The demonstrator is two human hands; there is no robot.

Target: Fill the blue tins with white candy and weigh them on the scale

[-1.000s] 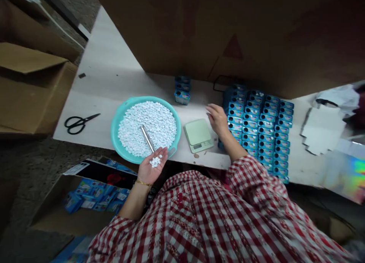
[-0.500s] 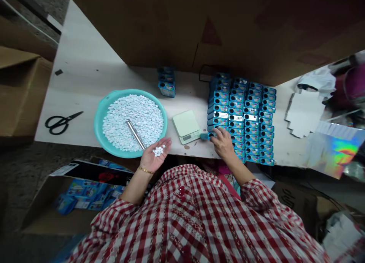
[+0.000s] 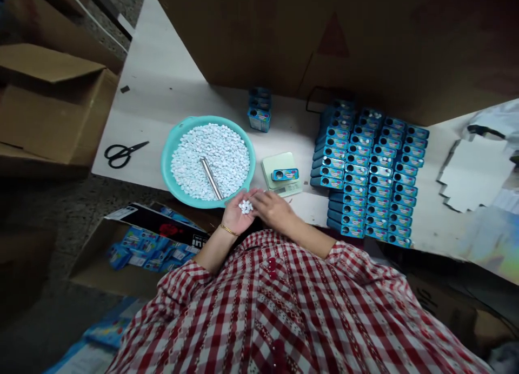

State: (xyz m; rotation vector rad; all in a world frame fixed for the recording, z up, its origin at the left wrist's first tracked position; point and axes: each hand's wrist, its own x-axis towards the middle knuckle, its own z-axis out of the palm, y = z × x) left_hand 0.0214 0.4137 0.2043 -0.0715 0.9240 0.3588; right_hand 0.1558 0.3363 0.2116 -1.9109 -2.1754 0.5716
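My left hand (image 3: 238,214) is palm up, cupping a small heap of white pellets (image 3: 245,206) beside the rim of a turquoise basin (image 3: 167,174). The basin is full of white pellets (image 3: 188,158), and a metal tube (image 3: 211,178) lies in them. My right hand (image 3: 275,209) reaches across to the left palm, its fingertips at the heap; whether they pinch any pellets is too small to tell. A blue tin (image 3: 285,174) rests on the pale green scale (image 3: 279,162), just beyond my hands.
Rows of blue tins (image 3: 357,190) stand on the right of the white table (image 3: 141,109), with a few more (image 3: 259,119) behind the scale. Black scissors (image 3: 124,155) lie left. A large cardboard box (image 3: 259,33) borders the back. An open carton (image 3: 97,266) sits below the table's front edge.
My right hand has moved left from the tin rows to my left palm. One blue tin now sits on the scale. The whole view has shifted.
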